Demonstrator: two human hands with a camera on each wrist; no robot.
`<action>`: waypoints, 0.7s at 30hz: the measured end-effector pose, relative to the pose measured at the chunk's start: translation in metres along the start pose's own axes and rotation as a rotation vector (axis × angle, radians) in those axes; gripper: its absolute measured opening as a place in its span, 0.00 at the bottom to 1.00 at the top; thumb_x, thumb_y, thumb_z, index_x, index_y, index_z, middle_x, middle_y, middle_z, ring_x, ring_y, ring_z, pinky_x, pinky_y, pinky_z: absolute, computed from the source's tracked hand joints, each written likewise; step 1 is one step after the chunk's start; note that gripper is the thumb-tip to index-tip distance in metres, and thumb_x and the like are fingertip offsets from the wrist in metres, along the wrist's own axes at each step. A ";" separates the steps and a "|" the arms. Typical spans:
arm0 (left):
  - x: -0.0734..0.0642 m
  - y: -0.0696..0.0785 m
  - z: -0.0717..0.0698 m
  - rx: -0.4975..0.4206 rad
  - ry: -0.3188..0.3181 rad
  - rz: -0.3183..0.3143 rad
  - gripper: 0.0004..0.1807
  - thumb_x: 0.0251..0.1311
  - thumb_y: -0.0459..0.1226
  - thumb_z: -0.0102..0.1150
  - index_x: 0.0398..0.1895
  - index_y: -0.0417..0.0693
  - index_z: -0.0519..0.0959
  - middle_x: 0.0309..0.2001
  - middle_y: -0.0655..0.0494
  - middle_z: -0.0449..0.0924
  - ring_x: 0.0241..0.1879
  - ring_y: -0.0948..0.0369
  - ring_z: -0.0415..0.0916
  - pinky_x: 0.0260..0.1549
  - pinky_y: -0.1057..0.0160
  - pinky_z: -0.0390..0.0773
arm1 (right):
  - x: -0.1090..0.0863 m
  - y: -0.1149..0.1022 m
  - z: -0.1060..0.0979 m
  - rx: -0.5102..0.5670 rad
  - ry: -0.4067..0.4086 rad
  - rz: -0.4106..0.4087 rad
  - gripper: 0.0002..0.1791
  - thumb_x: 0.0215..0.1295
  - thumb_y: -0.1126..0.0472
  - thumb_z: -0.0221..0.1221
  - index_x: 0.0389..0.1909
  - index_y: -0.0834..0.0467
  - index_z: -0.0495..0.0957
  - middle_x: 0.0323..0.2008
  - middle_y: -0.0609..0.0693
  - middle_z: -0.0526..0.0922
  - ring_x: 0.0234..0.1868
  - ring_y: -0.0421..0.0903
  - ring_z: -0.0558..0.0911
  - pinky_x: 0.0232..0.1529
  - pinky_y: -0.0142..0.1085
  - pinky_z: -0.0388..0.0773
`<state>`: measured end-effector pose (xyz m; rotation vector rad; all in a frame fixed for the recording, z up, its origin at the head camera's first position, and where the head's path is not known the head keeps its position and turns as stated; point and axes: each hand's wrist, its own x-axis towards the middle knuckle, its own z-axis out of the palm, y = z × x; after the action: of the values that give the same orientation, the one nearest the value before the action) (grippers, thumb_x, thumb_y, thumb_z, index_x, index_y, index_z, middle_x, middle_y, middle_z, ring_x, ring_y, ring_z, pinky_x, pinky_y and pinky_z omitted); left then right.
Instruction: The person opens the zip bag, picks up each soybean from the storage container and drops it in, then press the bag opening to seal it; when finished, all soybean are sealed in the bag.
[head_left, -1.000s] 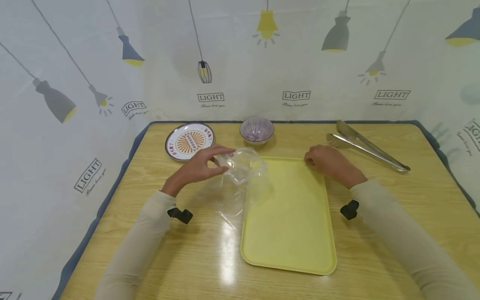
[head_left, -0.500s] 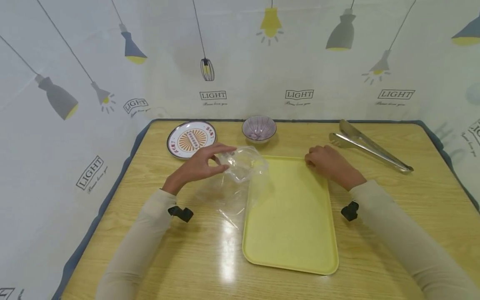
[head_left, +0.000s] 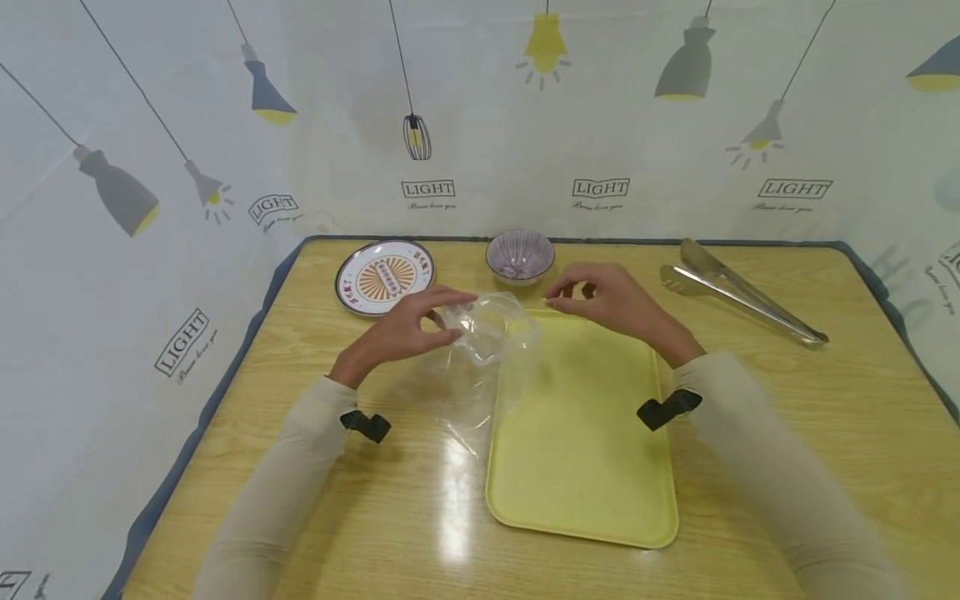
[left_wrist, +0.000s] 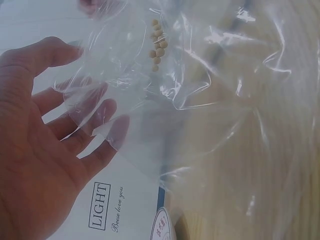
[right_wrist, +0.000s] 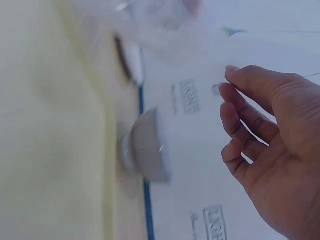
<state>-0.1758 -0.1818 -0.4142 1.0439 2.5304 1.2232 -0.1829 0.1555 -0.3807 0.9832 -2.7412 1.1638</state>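
Observation:
My left hand [head_left: 408, 327] holds a clear plastic bag [head_left: 491, 329] at its edge, over the left side of the yellow tray [head_left: 581, 467]. In the left wrist view its fingers [left_wrist: 116, 134] are bent and spread behind the thin film. Several small round tan beans [left_wrist: 158, 45] show through the bag there. My right hand [head_left: 611, 302] hovers over the tray's far edge, near the bag. Its thumb and forefinger tips come close together in the right wrist view, the other fingers curved; I cannot tell whether something small is between them.
A patterned plate [head_left: 385, 277] lies at the table's back left. Beyond the tray stands a small purple-striped bowl [head_left: 520, 256]. Metal tongs [head_left: 742, 293] lie at the back right. A curtain [head_left: 480, 108] printed with lamps closes off the back and sides.
My right hand has left the tray's far right corner and moved left toward the bag. The left hand and bag have stayed about where they were.

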 end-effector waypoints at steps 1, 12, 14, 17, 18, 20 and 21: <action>0.000 0.001 0.000 0.000 0.000 0.001 0.30 0.64 0.38 0.65 0.70 0.49 0.72 0.66 0.48 0.76 0.61 0.53 0.76 0.52 0.52 0.84 | 0.005 -0.008 0.001 0.031 0.005 -0.003 0.06 0.68 0.59 0.65 0.42 0.54 0.87 0.37 0.48 0.87 0.38 0.40 0.79 0.39 0.31 0.75; 0.001 0.003 -0.002 -0.020 -0.006 0.003 0.30 0.65 0.37 0.65 0.71 0.48 0.72 0.67 0.48 0.75 0.62 0.53 0.75 0.52 0.50 0.83 | 0.040 -0.044 0.020 0.073 -0.002 -0.163 0.06 0.66 0.62 0.66 0.41 0.56 0.87 0.36 0.48 0.87 0.34 0.45 0.77 0.33 0.32 0.74; 0.001 0.003 -0.002 -0.021 -0.008 -0.003 0.30 0.64 0.37 0.64 0.70 0.48 0.72 0.67 0.48 0.75 0.62 0.53 0.75 0.52 0.51 0.83 | 0.041 -0.041 0.023 0.039 -0.013 -0.198 0.06 0.65 0.63 0.66 0.41 0.58 0.87 0.37 0.49 0.88 0.35 0.45 0.78 0.35 0.35 0.76; 0.001 0.003 -0.001 -0.012 -0.008 -0.001 0.30 0.64 0.36 0.65 0.70 0.48 0.72 0.67 0.47 0.75 0.62 0.52 0.75 0.52 0.51 0.84 | 0.041 -0.036 0.025 0.003 -0.014 -0.211 0.06 0.65 0.64 0.66 0.41 0.59 0.87 0.38 0.50 0.88 0.38 0.44 0.81 0.40 0.39 0.80; 0.001 0.003 -0.001 -0.010 -0.005 0.000 0.30 0.63 0.36 0.65 0.70 0.47 0.72 0.67 0.47 0.75 0.62 0.52 0.75 0.52 0.51 0.84 | 0.040 -0.034 0.025 -0.004 -0.010 -0.209 0.06 0.65 0.64 0.67 0.41 0.59 0.87 0.38 0.51 0.88 0.39 0.44 0.81 0.41 0.40 0.81; 0.001 0.004 -0.001 -0.009 0.001 0.005 0.30 0.63 0.36 0.65 0.70 0.47 0.72 0.66 0.46 0.75 0.62 0.52 0.76 0.52 0.51 0.84 | 0.039 -0.032 0.023 -0.013 -0.001 -0.196 0.06 0.64 0.64 0.67 0.41 0.58 0.87 0.38 0.50 0.88 0.39 0.44 0.81 0.41 0.41 0.81; 0.001 0.005 -0.001 -0.009 0.004 0.007 0.30 0.63 0.36 0.65 0.70 0.46 0.72 0.66 0.46 0.75 0.61 0.51 0.76 0.51 0.50 0.84 | 0.038 -0.032 0.022 -0.019 0.005 -0.189 0.06 0.64 0.64 0.67 0.41 0.57 0.87 0.38 0.50 0.88 0.39 0.44 0.81 0.40 0.39 0.80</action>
<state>-0.1747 -0.1797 -0.4099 1.0510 2.5237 1.2387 -0.1910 0.1039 -0.3666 1.2037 -2.5824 1.1058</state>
